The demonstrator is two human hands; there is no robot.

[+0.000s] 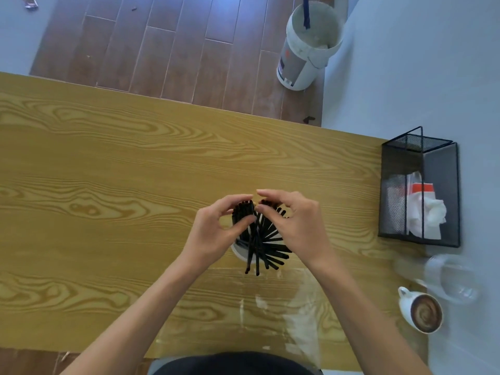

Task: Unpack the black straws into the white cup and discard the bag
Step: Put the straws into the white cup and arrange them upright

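Several black straws (266,243) stand fanned out in the white cup (238,253) near the middle of the wooden table (108,171). Only the cup's lower left rim shows; the rest is hidden by straws and hands. My left hand (216,228) pinches a bunch of straw tops between thumb and fingers. My right hand (295,223) curls over the straw tops on the right side, fingertips touching them. A clear plastic bag (295,320) lies flat on the table near the front edge, just right of my arms.
A black mesh basket (419,190) with crumpled white paper stands at the table's right end. A clear glass (449,277) and a white cup of coffee (422,309) sit at the front right. On the floor beyond stands a white bucket (308,47).
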